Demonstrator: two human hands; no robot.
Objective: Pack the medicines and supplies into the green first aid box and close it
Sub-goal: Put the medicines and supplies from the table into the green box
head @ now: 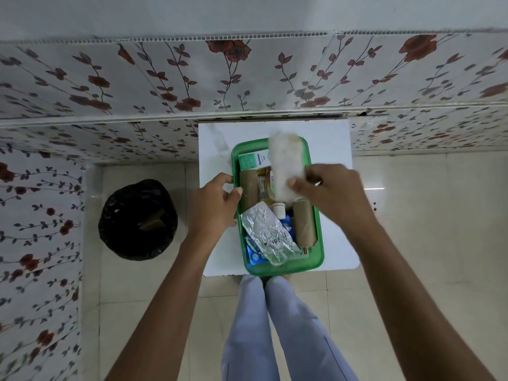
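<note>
The green first aid box (316,235) stands open on a small white table (334,149). Inside lie a green-and-white medicine carton (252,160), two brown bandage rolls (248,188) (303,224), a silver foil pack (268,232), a small white bottle (279,210) and blue packets (254,255). My right hand (327,191) grips the near end of a white cotton wad (286,166), blurred, held over the box's far right part. My left hand (215,204) clasps the box's left rim. No lid is in sight.
A black bin lined with a bag (137,220) sits on the tiled floor left of the table. Flowered wall panels (247,78) rise behind the table and along the left. My legs in light trousers (275,325) stand at the table's near edge.
</note>
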